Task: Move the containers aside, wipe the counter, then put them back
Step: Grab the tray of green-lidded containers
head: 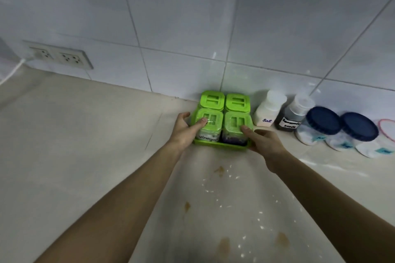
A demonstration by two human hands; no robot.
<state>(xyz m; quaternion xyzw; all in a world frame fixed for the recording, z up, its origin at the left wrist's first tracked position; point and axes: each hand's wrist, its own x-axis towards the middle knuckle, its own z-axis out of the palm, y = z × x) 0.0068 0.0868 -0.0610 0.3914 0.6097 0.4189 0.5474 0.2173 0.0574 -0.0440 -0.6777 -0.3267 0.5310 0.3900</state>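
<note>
Both hands grip a green tray (pixel 222 147) w/ four green-lidded jars at the counter (pixel 85 145) corner by the wall: left hand (pixel 185 130) and right hand (pixel 265 141) each curl round a side, thumbs on front lids. Brown stains (pixel 220 170), white specks in front.

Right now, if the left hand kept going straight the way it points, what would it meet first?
The left hand already touches the green plastic tray and the near-left clear green-lidded jar. Pushing on would press them toward the white tiled wall; the gap behind is unclear.
</note>
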